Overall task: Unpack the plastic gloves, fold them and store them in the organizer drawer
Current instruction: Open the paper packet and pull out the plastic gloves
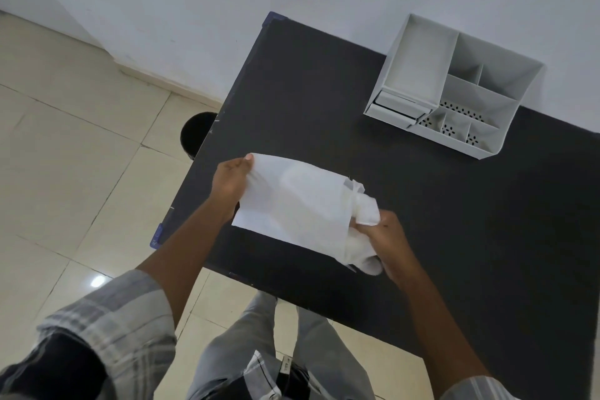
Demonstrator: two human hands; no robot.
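Observation:
A white plastic packet of gloves [292, 204] lies flat on the near left part of the black table [454, 221]. My left hand [230, 180] pinches the packet's left end. My right hand [388, 235] grips a bunch of thin white plastic gloves [365, 214] sticking out of the packet's open right end. The white organizer [454, 84] stands at the table's far right side against the wall, with several open compartments on top and a small drawer [394, 110] at its lower left, pulled slightly out.
A dark round bin [196, 133] stands on the tiled floor just left of the table. The table's left edge and near edge run close to my hands. A white wall rises behind the table.

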